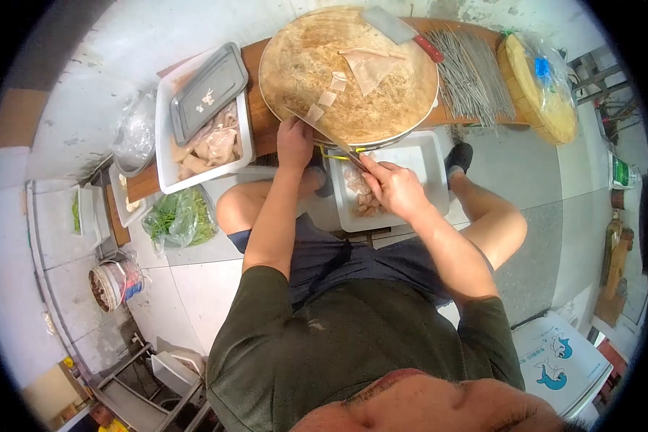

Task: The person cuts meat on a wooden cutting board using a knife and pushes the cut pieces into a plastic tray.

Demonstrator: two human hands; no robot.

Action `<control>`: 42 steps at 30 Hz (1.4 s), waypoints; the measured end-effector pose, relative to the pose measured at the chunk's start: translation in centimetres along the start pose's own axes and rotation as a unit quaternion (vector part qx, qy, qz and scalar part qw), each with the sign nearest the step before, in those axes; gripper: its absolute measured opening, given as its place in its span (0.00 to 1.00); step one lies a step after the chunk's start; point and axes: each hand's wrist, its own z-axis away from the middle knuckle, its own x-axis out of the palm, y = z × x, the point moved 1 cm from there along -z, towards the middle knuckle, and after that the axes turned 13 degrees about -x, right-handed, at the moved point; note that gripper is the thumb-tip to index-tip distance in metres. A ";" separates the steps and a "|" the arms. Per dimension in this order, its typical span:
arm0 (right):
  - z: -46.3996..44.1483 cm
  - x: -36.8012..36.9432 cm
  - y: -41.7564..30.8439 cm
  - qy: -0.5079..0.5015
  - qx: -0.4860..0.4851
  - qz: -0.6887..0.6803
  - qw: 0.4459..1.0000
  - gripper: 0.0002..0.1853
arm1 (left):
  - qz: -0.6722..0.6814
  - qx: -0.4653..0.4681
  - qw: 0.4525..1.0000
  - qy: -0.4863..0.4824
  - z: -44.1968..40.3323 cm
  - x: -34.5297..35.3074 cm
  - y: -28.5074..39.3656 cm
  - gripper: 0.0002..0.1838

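Note:
My right hand [394, 189] is wrapped round the handle of a knife [329, 135], whose narrow blade slants up-left over the near edge of the round wooden chopping board [295, 57]. Close to the blade, my left hand [295, 144] is closed at the board's near-left edge; whatever its fingers hold is hidden. Small pale squares of meat or skin [327, 99] lie in a slanting row just beyond the blade. Farther back on the board is a larger pale, roughly triangular sheet [371, 68] of similar material.
A cleaver [392, 27] rests on the board's far edge, beside many thin skewers [471, 72]. To the left, a white tub [165, 137] holds pale meat under a grey tray [209, 93]. Below the board, another white tub [435, 173] contains cut pieces. Bagged greens [183, 219] sit on the floor.

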 end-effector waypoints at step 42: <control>1.8 -1.6 -0.1 0.049 0.100 -0.112 0.987 0.20 | 0.109 -0.178 0.975 -0.071 0.1 -0.4 0.6 0.11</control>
